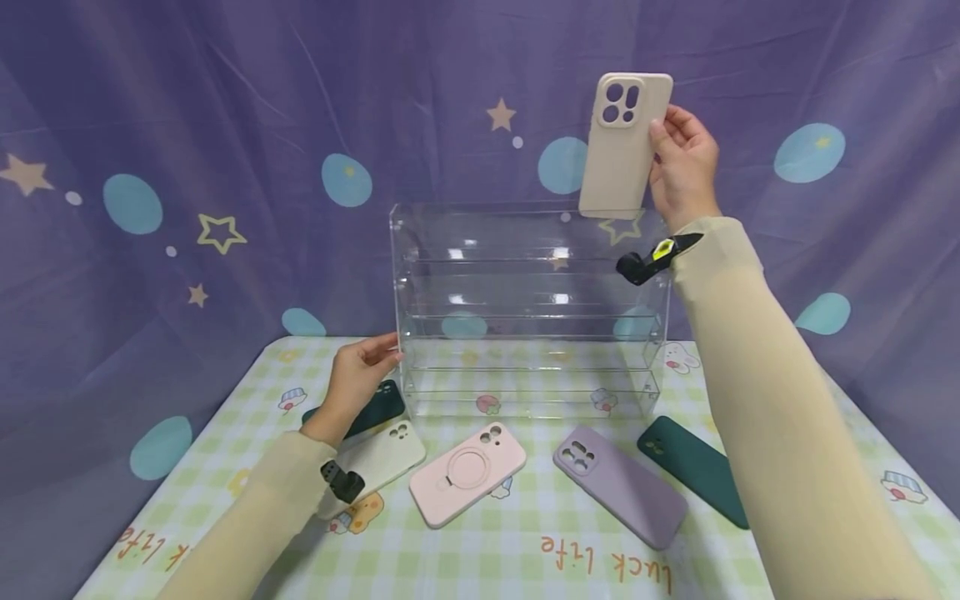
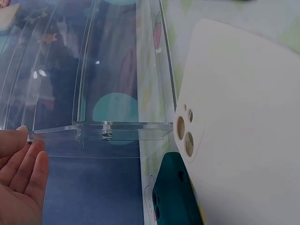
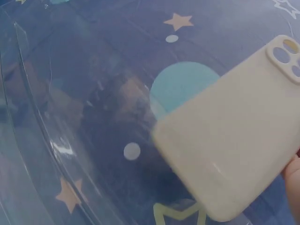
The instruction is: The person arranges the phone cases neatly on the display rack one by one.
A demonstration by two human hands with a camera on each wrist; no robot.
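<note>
My right hand (image 1: 686,162) grips a cream phone case (image 1: 622,158) by its right edge, thumb on the near face. The case is upright, camera cutouts at the top, and its lower end is at the upper right edge of a clear acrylic tiered display rack (image 1: 525,287). In the right wrist view the case (image 3: 229,136) appears tilted, with just a bit of a finger showing. My left hand (image 1: 352,379) pinches the rack's left side panel between thumb and fingers, as the left wrist view of that hand (image 2: 21,173) also shows.
On the checked tablecloth before the rack lie a pink case with a ring (image 1: 467,475), a purple case (image 1: 622,487) and a green case (image 1: 693,471). A white case (image 1: 382,458) and another green case (image 1: 386,408) lie partly under my left arm. A patterned curtain (image 1: 247,100) hangs behind.
</note>
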